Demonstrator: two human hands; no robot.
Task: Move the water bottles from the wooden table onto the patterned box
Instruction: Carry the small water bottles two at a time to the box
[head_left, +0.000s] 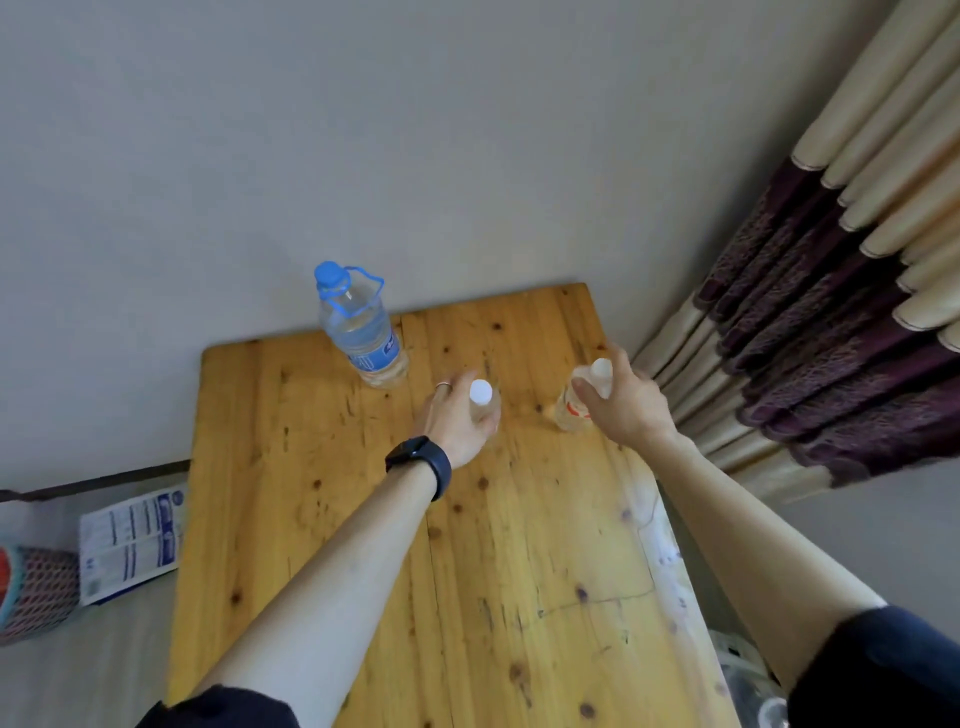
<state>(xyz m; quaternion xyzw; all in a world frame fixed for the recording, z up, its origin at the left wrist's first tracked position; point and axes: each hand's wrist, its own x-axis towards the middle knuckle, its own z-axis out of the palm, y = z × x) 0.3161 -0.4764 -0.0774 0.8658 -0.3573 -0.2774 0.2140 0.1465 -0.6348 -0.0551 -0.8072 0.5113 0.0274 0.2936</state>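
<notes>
Three water bottles stand upright on the wooden table (363, 545). A tall clear bottle with a blue cap and blue label (360, 328) stands near the far edge. My left hand (453, 421) curls around a small clear bottle with a white cap (482, 399) at mid-table. My right hand (626, 400) grips another small white-capped bottle with a red mark on its label (574, 405), to the right. The patterned box (34, 592) shows at the left edge, below table level.
A white printed package (132, 545) lies on the floor left of the table, beside the patterned box. A grey wall stands behind the table. Cream and purple curtains (831, 312) hang at the right. Clutter sits under the table's right front corner.
</notes>
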